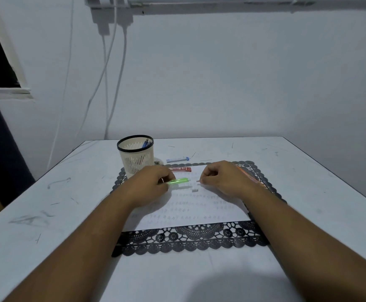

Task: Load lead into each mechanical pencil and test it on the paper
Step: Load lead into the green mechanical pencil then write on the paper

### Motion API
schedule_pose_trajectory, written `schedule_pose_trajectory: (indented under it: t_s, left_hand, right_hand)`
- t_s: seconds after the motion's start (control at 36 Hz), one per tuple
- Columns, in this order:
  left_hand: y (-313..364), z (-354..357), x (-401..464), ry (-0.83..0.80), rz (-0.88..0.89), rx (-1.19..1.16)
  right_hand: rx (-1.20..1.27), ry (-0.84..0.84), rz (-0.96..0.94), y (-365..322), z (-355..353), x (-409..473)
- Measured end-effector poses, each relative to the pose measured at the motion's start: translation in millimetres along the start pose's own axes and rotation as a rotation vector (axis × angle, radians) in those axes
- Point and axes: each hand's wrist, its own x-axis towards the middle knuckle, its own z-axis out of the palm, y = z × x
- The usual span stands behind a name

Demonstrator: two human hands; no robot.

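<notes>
While the left hand [153, 182] pinches the green pencil [178, 181] level over the paper [199, 210], its open end faces the right hand [218, 178], whose fingers [202, 179] pinch something tiny, probably a lead or cap, ready to feed in. A small white piece [194, 190] lies just below the gap. Beyond the fingers sit a red lead case [181, 169], a blue one [177, 160] and a basket [136, 153] on the worktop [47, 192].

L hand [153, 182] fingers curled pinching, R hand [217, 177] fingers curled pinching, forearms extended fwd
</notes>
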Motion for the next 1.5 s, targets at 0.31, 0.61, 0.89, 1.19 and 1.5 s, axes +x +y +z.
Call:
schedule_pose_trajectory:
  t_s: [0.31,0.61,0.89,1.19,1.5]
  left_hand:
    - [8,9,-2,-0.106,0.052,-0.122]
    - [15,22,4,-0.091,0.086,0.015]
    - [6,15,3,-0.115,0.034,0.004]
    - [9,15,1,-0.044,0.089,0.043]
    - [10,11,6,0.472,0.18,0.127]
  right_hand:
    - [0.0,-0.027,0.002,10,16,11]
    - [-0.008,0.117,0.014,2,-3,32]
    - [-0.421,-0.008,-0.084,-5,21,76]
    - [-0.412,0.083,-0.204,-5,20,74]
    - [-0.016,0.068,-0.302,-34,3,14]
